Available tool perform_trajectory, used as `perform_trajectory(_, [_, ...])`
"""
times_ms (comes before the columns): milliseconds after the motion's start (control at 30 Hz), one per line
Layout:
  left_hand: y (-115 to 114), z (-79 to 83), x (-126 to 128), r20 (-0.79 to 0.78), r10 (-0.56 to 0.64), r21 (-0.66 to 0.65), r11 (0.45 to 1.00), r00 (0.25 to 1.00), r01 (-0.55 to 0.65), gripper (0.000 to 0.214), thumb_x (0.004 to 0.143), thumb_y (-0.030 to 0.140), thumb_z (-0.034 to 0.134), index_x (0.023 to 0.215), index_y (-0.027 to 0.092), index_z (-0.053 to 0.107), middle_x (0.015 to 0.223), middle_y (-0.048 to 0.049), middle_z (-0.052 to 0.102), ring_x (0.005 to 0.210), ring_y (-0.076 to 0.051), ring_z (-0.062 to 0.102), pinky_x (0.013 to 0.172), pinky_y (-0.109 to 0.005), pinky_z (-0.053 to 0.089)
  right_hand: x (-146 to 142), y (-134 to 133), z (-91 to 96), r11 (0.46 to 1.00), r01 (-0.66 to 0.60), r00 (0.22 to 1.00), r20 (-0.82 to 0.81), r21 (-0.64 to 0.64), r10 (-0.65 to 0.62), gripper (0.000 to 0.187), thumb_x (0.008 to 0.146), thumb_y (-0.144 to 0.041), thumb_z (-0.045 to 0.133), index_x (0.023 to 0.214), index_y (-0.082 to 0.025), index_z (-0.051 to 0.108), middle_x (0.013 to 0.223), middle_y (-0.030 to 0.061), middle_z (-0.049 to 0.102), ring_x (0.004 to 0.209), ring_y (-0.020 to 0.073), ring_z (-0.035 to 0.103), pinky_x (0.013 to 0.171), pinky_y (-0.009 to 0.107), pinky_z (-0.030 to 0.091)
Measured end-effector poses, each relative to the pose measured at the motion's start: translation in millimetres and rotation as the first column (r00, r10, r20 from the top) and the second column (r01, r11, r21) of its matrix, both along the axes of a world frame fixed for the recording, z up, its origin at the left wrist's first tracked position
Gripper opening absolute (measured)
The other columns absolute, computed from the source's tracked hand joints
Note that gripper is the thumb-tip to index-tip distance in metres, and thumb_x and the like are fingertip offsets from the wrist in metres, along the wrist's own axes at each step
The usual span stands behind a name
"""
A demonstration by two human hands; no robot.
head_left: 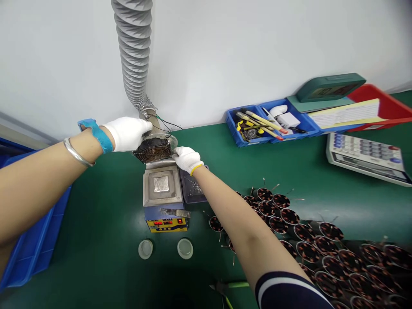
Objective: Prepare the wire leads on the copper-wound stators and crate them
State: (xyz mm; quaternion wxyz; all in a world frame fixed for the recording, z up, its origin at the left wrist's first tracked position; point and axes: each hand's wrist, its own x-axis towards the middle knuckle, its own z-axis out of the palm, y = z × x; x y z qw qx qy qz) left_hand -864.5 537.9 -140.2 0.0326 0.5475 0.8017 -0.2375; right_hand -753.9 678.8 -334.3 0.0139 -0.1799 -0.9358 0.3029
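Note:
My left hand (128, 134), in a white glove, is closed on the upper left side of a grimy exhaust fan (156, 152) with a round wire guard. The fan hangs at the lower end of a grey flexible duct (135, 51). On the fan's right edge, my white-gloved right hand (187, 159) has its fingers closed. Just below the fan stands a solder pot (148, 193) with a square of silvery solder (161, 183) and lit red displays. A flat scraper (175, 212) lies across its front. Beside it, partly behind my right wrist, is a dark tray (193, 189).
Two small dishes (185, 248) sit before the pot. Many wire-ended cylindrical parts (302, 231) crowd the right, near green-handled cutters (236, 284). Blue bins (238, 133), a clock (331, 88) and a calculator (367, 156) line the back right; blue crates (35, 244) stand left.

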Motion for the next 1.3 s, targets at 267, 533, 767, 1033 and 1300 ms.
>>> perform_trajectory(267, [1.6,-4.5,1.2,0.003,-0.027,0.024,0.999,1.000,0.027,0.029,0.081,0.027,0.045,0.104,0.020,0.061,0.091,-0.0083,0.067,0.076,-0.025,0.063,0.062,-0.033,0.043,4.5,2.0,-0.7,0.997,0.065,0.998,0.008,-0.039,-0.065,0.031,0.086,-0.036,0.053,0.112,-0.025,0.068,0.110,0.0045,0.070,0.104,0.0214,0.064,0.089,0.029,0.048])
perform_trajectory(533, [-8.1,-21.4,11.8,-0.036,-0.045,0.041,0.998,0.998,0.046,0.024,0.083,0.022,0.043,0.103,0.019,0.057,0.097,-0.0074,0.067,0.080,-0.024,0.065,0.063,-0.031,0.045,38.5,19.1,-2.3,0.977,0.156,0.986,-0.036,-0.147,-0.162,0.032,0.084,-0.032,0.056,0.113,-0.025,0.067,0.114,0.0024,0.070,0.105,0.0199,0.064,0.094,0.031,0.049])
perform_trajectory(767, [-13.6,-26.8,15.6,-0.027,-0.053,0.017,0.998,0.998,0.054,0.028,0.080,0.016,0.046,0.105,0.018,0.057,0.101,-0.0090,0.066,0.084,-0.024,0.065,0.066,-0.032,0.047,122.9,8.5,11.4,0.938,0.223,0.969,-0.047,-0.265,-0.243,0.034,0.086,-0.033,0.055,0.115,-0.021,0.066,0.111,0.0019,0.071,0.102,0.0156,0.066,0.094,0.027,0.049])
perform_trajectory(1033, [-14.1,-33.1,20.1,-0.013,0.016,0.104,0.994,1.000,-0.015,0.032,0.086,0.020,0.040,0.113,0.017,0.056,0.110,-0.0107,0.064,0.093,-0.026,0.064,0.075,-0.034,0.048,303.0,-63.1,-5.7,0.904,0.371,0.923,0.196,-0.213,-0.332,0.034,0.084,-0.042,0.047,0.106,-0.025,0.068,0.108,0.0041,0.071,0.099,0.0224,0.067,0.087,0.034,0.052])
perform_trajectory(1300, [-18.4,-28.2,18.1,0.037,0.037,0.110,0.993,0.999,-0.041,0.034,0.081,0.019,0.046,0.113,0.018,0.058,0.110,-0.0122,0.063,0.095,-0.028,0.063,0.077,-0.035,0.049,412.2,-103.7,-23.0,0.886,0.431,0.856,0.390,-0.171,-0.341,0.036,0.081,-0.040,0.043,0.101,-0.027,0.069,0.109,0.0028,0.071,0.100,0.0211,0.068,0.091,0.033,0.053])
